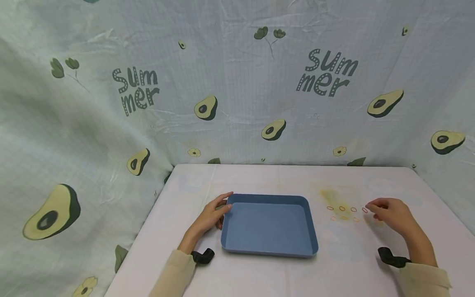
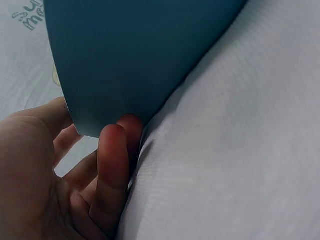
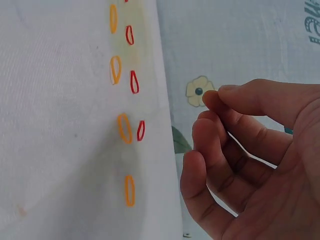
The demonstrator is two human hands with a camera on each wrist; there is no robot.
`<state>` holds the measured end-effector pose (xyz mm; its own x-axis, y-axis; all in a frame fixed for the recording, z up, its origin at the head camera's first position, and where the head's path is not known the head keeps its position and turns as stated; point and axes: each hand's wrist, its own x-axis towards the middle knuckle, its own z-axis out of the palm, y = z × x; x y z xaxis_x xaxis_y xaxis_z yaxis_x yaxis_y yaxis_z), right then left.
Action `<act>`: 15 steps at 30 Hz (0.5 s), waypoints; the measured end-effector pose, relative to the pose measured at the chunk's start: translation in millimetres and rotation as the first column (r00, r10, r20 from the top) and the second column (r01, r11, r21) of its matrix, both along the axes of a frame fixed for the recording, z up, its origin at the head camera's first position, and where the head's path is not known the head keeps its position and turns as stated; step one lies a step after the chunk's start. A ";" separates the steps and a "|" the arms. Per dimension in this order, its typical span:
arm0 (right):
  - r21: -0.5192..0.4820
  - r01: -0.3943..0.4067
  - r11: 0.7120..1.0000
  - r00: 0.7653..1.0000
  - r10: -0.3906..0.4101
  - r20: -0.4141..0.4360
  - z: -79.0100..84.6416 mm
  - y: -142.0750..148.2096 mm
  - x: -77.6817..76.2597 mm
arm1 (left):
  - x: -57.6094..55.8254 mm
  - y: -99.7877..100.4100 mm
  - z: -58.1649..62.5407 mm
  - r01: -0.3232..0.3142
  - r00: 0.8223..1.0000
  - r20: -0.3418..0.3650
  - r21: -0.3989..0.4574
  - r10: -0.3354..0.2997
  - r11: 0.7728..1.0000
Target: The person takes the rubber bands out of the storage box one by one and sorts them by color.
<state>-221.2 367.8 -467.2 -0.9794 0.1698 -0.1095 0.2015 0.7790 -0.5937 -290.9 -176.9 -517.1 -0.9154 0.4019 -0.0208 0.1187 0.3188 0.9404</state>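
My left hand [image 1: 212,213] grips the left end of a shallow blue-grey tray [image 1: 271,229], its thumb over the rim. In the left wrist view the fingers [image 2: 114,155] bend against the tray's outer wall [image 2: 115,75]. My right hand [image 1: 395,214] hovers by the right end of a row of thin red loops [image 1: 365,210]. Its thumb and index fingertip meet, the other fingers are curled, and nothing shows between them. Orange loops [image 3: 129,190] form a second row beside the red ones, nearer to me in the head view.
The tray's inside floor is bare, and it lies on a white-covered table [image 1: 237,177]. A faint yellow stain [image 1: 330,196] marks the cloth near the loops. A curtain [image 1: 237,82] printed with avocados hangs behind and along the sides. Each wrist wears a black camera mount [image 1: 203,256].
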 end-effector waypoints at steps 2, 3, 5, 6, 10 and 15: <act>0.000 -0.006 1.000 1.000 0.006 -0.010 1.0 -1.8 0.3 | 2.8 1.0 6.5 0.006 1.000 0.000 0.006 -0.006 1.000; -0.001 -0.011 1.000 1.000 0.011 -0.014 1.4 -2.8 0.5 | 4.5 1.3 10.1 0.010 1.000 0.004 0.008 -0.010 1.000; -0.001 -0.022 1.000 1.000 0.022 -0.022 2.8 -5.0 0.6 | 8.0 1.6 17.2 0.018 1.000 0.004 0.014 -0.019 1.000; 0.004 -0.025 1.000 0.999 0.025 -0.027 3.7 -6.1 0.3 | 9.3 1.7 20.0 0.025 1.000 0.002 0.019 -0.025 1.000; 0.006 -0.061 0.998 0.997 0.062 -0.055 10.1 -12.2 -2.2 | 12.0 1.7 25.4 0.034 0.999 0.003 0.027 -0.034 0.999; -0.001 -0.113 0.994 0.990 0.112 -0.086 20.1 -22.7 -4.8 | 11.2 2.3 24.5 0.033 0.999 0.020 0.005 -0.033 0.999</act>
